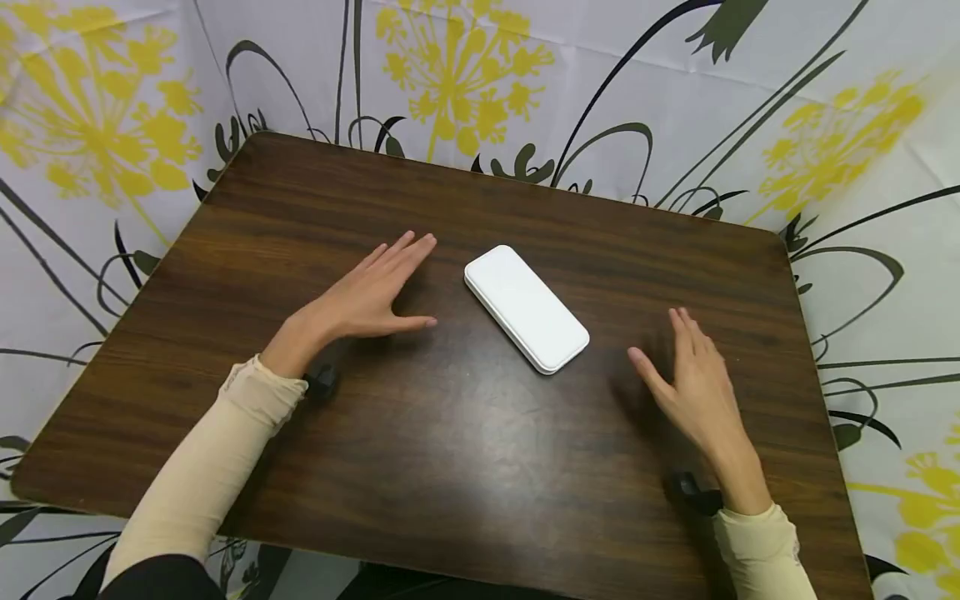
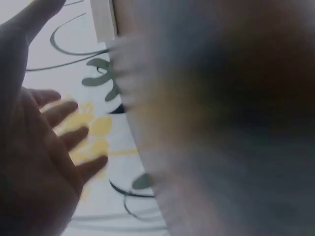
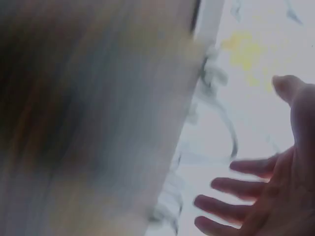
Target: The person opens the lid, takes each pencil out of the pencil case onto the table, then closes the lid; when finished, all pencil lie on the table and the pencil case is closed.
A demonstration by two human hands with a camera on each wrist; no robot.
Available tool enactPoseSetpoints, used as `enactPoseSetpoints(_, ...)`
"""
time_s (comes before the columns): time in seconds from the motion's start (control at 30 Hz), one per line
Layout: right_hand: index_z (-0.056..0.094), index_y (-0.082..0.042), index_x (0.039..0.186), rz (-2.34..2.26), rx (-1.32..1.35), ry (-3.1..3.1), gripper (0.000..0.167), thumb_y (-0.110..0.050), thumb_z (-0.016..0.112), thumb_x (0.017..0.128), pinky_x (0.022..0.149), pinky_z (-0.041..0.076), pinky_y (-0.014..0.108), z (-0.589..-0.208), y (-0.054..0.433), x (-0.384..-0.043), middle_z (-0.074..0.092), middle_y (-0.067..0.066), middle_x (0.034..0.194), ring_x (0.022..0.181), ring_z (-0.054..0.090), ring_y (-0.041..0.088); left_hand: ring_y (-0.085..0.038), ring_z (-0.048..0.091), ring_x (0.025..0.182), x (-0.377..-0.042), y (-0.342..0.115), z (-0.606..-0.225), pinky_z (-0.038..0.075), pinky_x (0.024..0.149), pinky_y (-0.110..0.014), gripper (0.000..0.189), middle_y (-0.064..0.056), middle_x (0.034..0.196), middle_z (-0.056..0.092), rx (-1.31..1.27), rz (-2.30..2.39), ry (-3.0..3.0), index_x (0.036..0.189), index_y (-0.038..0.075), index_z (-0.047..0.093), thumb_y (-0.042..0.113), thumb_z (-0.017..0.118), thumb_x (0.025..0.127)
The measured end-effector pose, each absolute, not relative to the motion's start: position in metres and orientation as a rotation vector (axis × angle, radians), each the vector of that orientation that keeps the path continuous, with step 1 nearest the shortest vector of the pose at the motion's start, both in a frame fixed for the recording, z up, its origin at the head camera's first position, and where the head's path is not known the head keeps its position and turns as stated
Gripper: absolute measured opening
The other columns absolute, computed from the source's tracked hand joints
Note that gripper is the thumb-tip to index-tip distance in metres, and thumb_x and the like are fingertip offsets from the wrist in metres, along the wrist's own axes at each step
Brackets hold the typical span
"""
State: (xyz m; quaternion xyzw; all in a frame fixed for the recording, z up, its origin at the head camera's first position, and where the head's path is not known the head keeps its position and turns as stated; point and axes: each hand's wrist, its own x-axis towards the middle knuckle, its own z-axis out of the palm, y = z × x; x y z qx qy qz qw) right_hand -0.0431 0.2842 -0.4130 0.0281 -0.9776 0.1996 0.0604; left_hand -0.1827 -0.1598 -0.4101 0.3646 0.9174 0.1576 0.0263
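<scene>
White box (image 1: 527, 310): flat, rounded corners, thin seam round the side. Lies slantwise around mid-table, well in from every edge, touching neither hand.
Left hand (image 1: 363, 296): fingers straight, thumb stuck out toward the box, holding nothing. Near the box's left side, strip of wood between them.
Right hand (image 1: 697, 387): pretty much the same, fingers straight, thumb out, nothing in it. Off past the box's lower right end.
Contact with the wood: honestly can't tell for either hand.
Table (image 1: 420, 475): dark brown wood grain, rounded corners. Wood shows all round the box, with a big stretch on the person's side.
Side edges: right hand is closer to its edge than the left hand is to the left one.
Flowered cloth (image 1: 637, 50): white with yellow blooms and dark stems, fills the view past the far edge and both sides.
Sleeves (image 1: 206, 471): cream on both arms, something small and black at each wrist.
Wrist views: table side's a blur, but the spread fingers show in both.
</scene>
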Motion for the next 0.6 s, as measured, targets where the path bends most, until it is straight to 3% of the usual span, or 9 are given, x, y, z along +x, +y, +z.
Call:
enactPoseSetpoints(0.13, 0.028, -0.005, 0.153, 0.650, 0.135, -2.944, 0.096, -0.066, 0.060, 0.086, 0.100, 0.037, 0.060, -0.419, 0.246, -0.052, 0.036, 0.020, 0.148, 0.131, 0.038, 0.040, -0.022, 0.012, 0.148, -0.216, -0.128, -0.402, 0.021, 0.115, -0.050, 0.106, -0.006, 0.162, 0.017, 1.304, 0.508, 2.654, 0.158, 0.010, 0.015, 0.049, 0.077, 0.081)
enactPoseSetpoints(0.33, 0.033, 0.005, 0.148, 0.477, 0.246, -2.971, 0.113, -0.074, 0.065, 0.075, 0.090, 0.046, 0.053, -0.431, 0.202, -0.068, 0.043, 0.025, 0.135, 0.117, 0.046, 0.039, -0.021, 0.017, 0.146, -0.258, -0.079, -0.394, 0.027, 0.113, -0.049, 0.105, -0.007, 0.161, 0.018, 1.376, 0.341, 2.462, 0.157, 0.009, 0.018, 0.035, 0.083, 0.078)
enactPoseSetpoints(0.6, 0.053, 0.009, 0.121, 0.336, 0.302, -2.870, 0.094, -0.062, 0.074, 0.065, 0.064, 0.049, 0.044, -0.442, 0.184, -0.080, 0.048, 0.021, 0.100, 0.087, 0.048, 0.036, -0.025, 0.039, 0.132, -0.280, -0.041, -0.386, 0.037, 0.104, -0.046, 0.096, -0.005, 0.148, 0.040, 1.429, 0.118, 2.286, 0.151, 0.011, 0.037, 0.024, 0.088, 0.071)
